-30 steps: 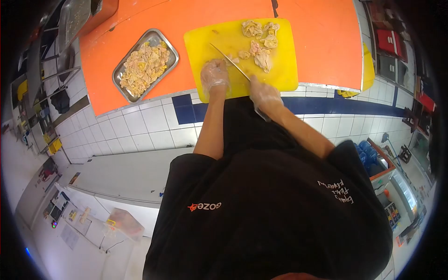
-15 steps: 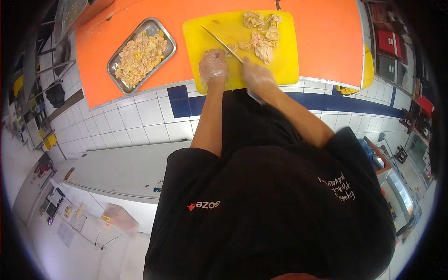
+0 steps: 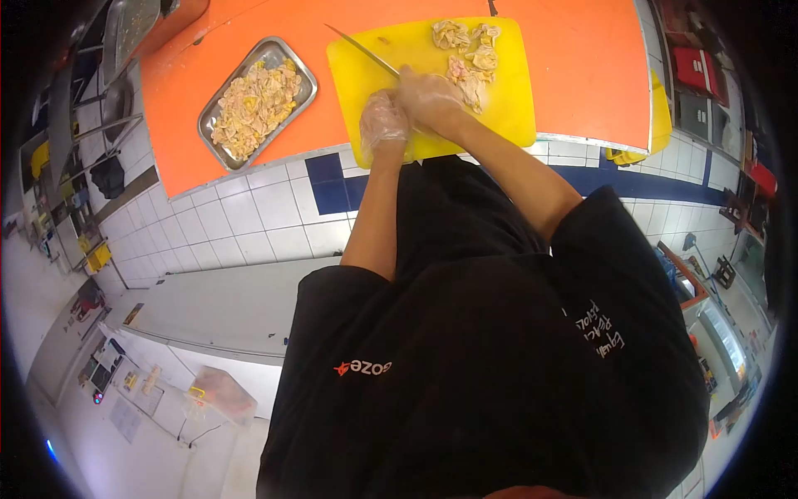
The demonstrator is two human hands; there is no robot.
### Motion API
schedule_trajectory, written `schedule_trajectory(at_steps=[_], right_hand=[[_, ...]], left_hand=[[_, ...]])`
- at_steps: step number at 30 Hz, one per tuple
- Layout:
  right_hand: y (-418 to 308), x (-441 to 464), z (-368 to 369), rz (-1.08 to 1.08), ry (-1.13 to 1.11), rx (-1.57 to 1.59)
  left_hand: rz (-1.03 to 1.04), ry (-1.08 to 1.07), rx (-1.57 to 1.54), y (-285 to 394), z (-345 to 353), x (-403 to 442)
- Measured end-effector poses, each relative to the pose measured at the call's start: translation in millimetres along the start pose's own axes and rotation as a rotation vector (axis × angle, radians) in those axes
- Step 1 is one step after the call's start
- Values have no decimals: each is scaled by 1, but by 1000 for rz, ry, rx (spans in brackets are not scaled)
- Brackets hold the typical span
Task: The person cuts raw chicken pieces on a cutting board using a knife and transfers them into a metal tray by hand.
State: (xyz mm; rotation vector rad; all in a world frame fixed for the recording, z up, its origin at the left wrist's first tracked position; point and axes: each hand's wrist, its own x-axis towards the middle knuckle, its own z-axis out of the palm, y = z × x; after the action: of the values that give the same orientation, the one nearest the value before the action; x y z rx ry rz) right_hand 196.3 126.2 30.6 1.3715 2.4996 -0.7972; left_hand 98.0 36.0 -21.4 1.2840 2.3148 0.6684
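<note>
My right hand [image 3: 428, 100], in a clear plastic glove, is closed round the handle of a knife [image 3: 363, 49]. The blade points up and left over the yellow cutting board [image 3: 511, 125]. My left hand [image 3: 384, 121], gloved too, is closed on the board's left part, right beside my right hand; what its fingers hold is hidden. Pale, wrinkled meat pieces [image 3: 472, 86] lie on the right half of the board. Left of the board, a metal tray [image 3: 307, 90] holds many small cut pieces [image 3: 256, 104].
The board and tray rest on an orange table [image 3: 590, 75]. A metal container [image 3: 133, 29] stands at the table's upper left corner. Yellow plastic [image 3: 659, 116] hangs beyond the right edge. White and blue tiles [image 3: 328, 185] run below the front edge.
My right hand has moved left with the knife, up against my left hand, and the blade tip now reaches past the board's upper left corner. My left hand has barely moved.
</note>
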Motion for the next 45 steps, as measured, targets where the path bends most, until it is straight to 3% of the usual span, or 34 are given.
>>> schedule_trajectory(at_steps=[2,4,6,7,9,11,12,14,15,16,17,18,19,21,22,24,25,27,28,29,31,32,33,35,36,38,39,41,45], right_hand=[[23,-39,14,106,-33,45],[70,-110,41,-134,175,26],[88,-150,38,19,-56,-2],[80,-156,27,16,-48,-5],[64,-165,-3,280,-291,34],[69,-170,3,221,-254,44],[74,-173,7,162,-227,51],[84,-177,15,201,-196,87],[89,-178,17,236,-171,123],[96,-180,18,235,-166,123],[104,-184,19,102,-66,-20],[112,-187,21,-31,35,-162],[119,-186,24,-32,39,-161],[114,-173,10,193,25,108],[100,-173,-16,396,-70,288],[98,-171,-17,408,-63,309],[101,-168,-18,456,-49,330],[105,-161,-12,444,-94,340],[106,-160,-9,448,-85,353],[109,-162,-8,465,-71,365],[105,-160,-16,469,-55,358],[105,-159,-21,451,-44,344],[106,-156,-24,472,-28,345],[109,-153,-25,601,41,386],[110,-154,-27,612,51,390],[111,-155,-31,639,80,431],[113,-156,-30,648,92,431],[117,-160,-23,601,152,454],[117,-172,-17,580,219,465]], left_hand=[[56,146,-117,-1,6,2],[28,158,-121,-3,10,0],[14,185,-120,-5,10,4],[-24,192,-126,-8,12,5],[-55,198,-129,-5,2,6],[-289,-39,-433,4,-16,6],[-284,-39,-434,1,-8,10],[137,74,-292,-3,14,20],[143,77,-294,13,10,25],[318,65,-196,32,10,29],[490,51,-95,46,10,31],[493,53,-93,50,15,32],[513,-67,-26,53,19,35],[521,-172,49,48,24,38],[497,-124,32,38,24,39],[445,-45,47,-12,29,43],[280,103,-335,-51,39,50],[182,376,-404,-69,-11,57],[244,481,-94,-66,-63,60],[141,444,-244,-104,-81,71],[-56,262,51,-114,-130,93],[-138,130,499,-79,-164,96],[-114,123,488,-63,-165,90],[100,564,479,-39,-159,85],[294,507,430,-33,-145,96],[209,136,-10,9,-92,105],[333,75,-105,35,-64,105],[608,-11,-116,61,-5,119],[534,-170,-30,89,42,135]])
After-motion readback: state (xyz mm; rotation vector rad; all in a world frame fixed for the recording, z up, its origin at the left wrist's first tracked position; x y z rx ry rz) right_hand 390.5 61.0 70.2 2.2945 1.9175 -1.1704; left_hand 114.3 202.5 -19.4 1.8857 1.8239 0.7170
